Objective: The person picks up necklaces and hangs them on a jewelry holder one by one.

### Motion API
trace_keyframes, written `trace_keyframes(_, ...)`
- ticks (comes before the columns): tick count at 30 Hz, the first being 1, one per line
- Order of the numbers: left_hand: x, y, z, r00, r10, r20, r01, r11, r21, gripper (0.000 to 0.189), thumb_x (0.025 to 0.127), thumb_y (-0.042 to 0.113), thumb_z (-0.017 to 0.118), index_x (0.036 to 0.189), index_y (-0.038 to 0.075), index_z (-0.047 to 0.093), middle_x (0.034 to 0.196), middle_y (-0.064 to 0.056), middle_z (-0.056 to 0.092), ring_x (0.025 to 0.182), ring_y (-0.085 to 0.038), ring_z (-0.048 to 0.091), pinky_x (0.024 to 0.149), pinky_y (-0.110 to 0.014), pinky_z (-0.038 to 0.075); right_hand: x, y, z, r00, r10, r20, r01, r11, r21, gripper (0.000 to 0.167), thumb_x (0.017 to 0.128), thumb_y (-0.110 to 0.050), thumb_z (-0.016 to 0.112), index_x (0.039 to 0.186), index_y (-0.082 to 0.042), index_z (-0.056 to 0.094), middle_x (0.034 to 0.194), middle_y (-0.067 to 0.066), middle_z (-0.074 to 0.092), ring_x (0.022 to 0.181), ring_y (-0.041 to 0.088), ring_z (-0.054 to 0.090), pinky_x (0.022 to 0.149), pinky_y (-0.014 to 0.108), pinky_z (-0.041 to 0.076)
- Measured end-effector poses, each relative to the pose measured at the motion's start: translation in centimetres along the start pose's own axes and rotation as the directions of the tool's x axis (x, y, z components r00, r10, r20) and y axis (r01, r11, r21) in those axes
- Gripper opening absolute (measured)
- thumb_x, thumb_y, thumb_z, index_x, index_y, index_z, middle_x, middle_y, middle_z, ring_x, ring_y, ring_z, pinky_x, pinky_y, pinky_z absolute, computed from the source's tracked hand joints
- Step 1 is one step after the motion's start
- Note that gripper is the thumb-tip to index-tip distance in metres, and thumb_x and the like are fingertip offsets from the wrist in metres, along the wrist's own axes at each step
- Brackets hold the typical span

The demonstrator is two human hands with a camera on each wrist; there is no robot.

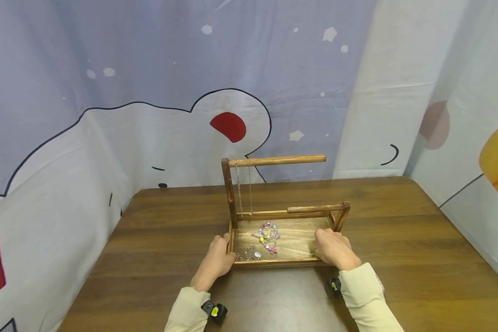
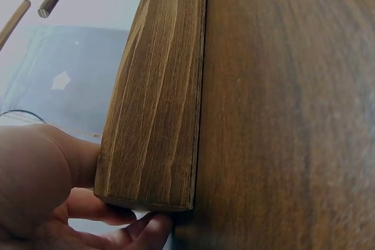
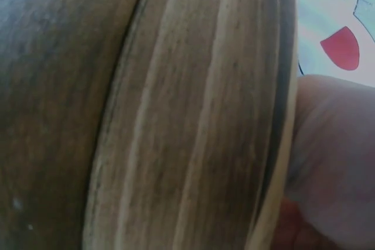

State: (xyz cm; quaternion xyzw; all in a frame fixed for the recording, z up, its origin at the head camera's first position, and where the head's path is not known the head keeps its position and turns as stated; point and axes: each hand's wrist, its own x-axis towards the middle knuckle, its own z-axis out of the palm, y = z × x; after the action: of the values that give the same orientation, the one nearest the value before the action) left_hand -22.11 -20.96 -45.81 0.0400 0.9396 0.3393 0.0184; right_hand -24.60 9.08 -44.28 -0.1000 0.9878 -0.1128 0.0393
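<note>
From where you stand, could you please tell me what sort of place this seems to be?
Probably a curtained-off indoor corner, perhaps a home or small studio: a brown wood-grain table stands before a blue-and-white cartoon-print fabric backdrop, with a brown wooden jewellery stand on it.

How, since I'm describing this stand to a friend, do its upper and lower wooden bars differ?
The upper bar is longer than the lower bar. The upper bar extends rightward from the left post, the lower bar leftward from the right post. Two chains hang from the upper bar; none hang from the lower bar. Both are wooden, with one free end.
</note>
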Motion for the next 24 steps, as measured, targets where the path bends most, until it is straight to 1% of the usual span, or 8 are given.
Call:
trace_keyframes(4,0.0,0.0,0.0,1.000,-0.011,-0.004,0.011,1.000,0.007,0.060,0.079,0.003,0.061,0.132,-0.013,0.038,0.118,-0.032,0.045,0.107,-0.037,0.047,0.090,-0.048,0.042,0.1,-0.1,-0.2,0.998,-0.022,0.053,0.023,1.000,-0.012,0.016,0.073,-0.006,0.059,0.064,-0.012,0.048,0.063,0.000,0.047,0.054,0.018,0.043,0.048,0.032,0.035)
trace_keyframes(6,0.0,-0.1,0.1,1.000,-0.020,-0.004,0.020,1.000,0.006,0.060,0.079,0.003,0.061,0.133,-0.012,0.038,0.118,-0.032,0.045,0.107,-0.036,0.048,0.090,-0.048,0.042,0.1,-0.1,-0.4,0.998,-0.039,0.059,0.039,0.999,-0.015,0.016,0.074,-0.006,0.059,0.064,-0.013,0.049,0.062,0.000,0.047,0.054,0.018,0.043,0.048,0.032,0.035)
trace_keyframes(10,0.0,0.0,0.1,0.999,-0.038,0.006,0.038,0.999,-0.008,0.060,0.081,0.004,0.060,0.134,-0.012,0.036,0.122,-0.032,0.043,0.110,-0.035,0.046,0.091,-0.047,0.041,0.1,0.2,-0.7,0.997,-0.078,0.023,0.078,0.997,0.021,0.023,0.071,-0.006,0.060,0.057,-0.014,0.044,0.058,-0.003,0.041,0.051,0.014,0.040,0.046,0.030,0.031)
trace_keyframes(13,-0.1,0.2,0.1,0.999,-0.042,0.010,0.042,0.999,-0.004,0.060,0.082,0.004,0.060,0.134,-0.012,0.035,0.123,-0.032,0.041,0.110,-0.035,0.045,0.091,-0.047,0.041,0.1,0.4,-1.0,0.995,-0.098,-0.001,0.098,0.993,0.066,0.030,0.068,0.000,0.057,0.052,-0.016,0.037,0.053,-0.005,0.032,0.048,0.011,0.032,0.044,0.027,0.026)
trace_keyframes(15,-0.1,0.3,0.1,0.999,-0.041,0.009,0.041,0.999,0.003,0.060,0.082,0.004,0.059,0.134,-0.012,0.035,0.124,-0.032,0.041,0.112,-0.036,0.045,0.092,-0.047,0.040,0.1,0.5,-1.1,0.995,-0.099,0.001,0.099,0.992,0.075,0.033,0.067,0.002,0.053,0.051,-0.017,0.032,0.053,-0.006,0.028,0.047,0.010,0.028,0.043,0.026,0.022)
trace_keyframes(17,-0.1,0.4,0.0,0.999,-0.042,0.011,0.042,0.999,0.005,0.060,0.082,0.004,0.059,0.134,-0.013,0.035,0.125,-0.032,0.041,0.113,-0.036,0.044,0.092,-0.048,0.040,0.1,0.4,-1.2,0.996,-0.094,0.006,0.093,0.993,0.069,0.033,0.067,0.004,0.049,0.051,-0.018,0.031,0.053,-0.006,0.026,0.047,0.010,0.026,0.042,0.026,0.022)
trace_keyframes(21,-0.2,0.6,0.0,0.999,-0.041,0.012,0.041,0.999,0.014,0.059,0.082,0.004,0.059,0.133,-0.014,0.035,0.125,-0.032,0.041,0.116,-0.038,0.042,0.094,-0.048,0.039,0.2,0.3,-1.1,0.997,-0.082,0.012,0.081,0.995,0.054,0.034,0.068,0.005,0.047,0.051,-0.018,0.029,0.053,-0.005,0.023,0.047,0.011,0.023,0.042,0.026,0.022)
trace_keyframes(24,-0.2,0.6,-0.1,0.999,-0.039,0.014,0.038,0.999,0.023,0.059,0.082,0.004,0.060,0.133,-0.014,0.035,0.124,-0.032,0.041,0.116,-0.038,0.042,0.094,-0.048,0.039,0.3,0.0,-1.1,0.997,-0.073,0.008,0.073,0.997,0.036,0.033,0.070,0.005,0.046,0.051,-0.017,0.030,0.053,-0.004,0.026,0.047,0.012,0.027,0.043,0.027,0.026)
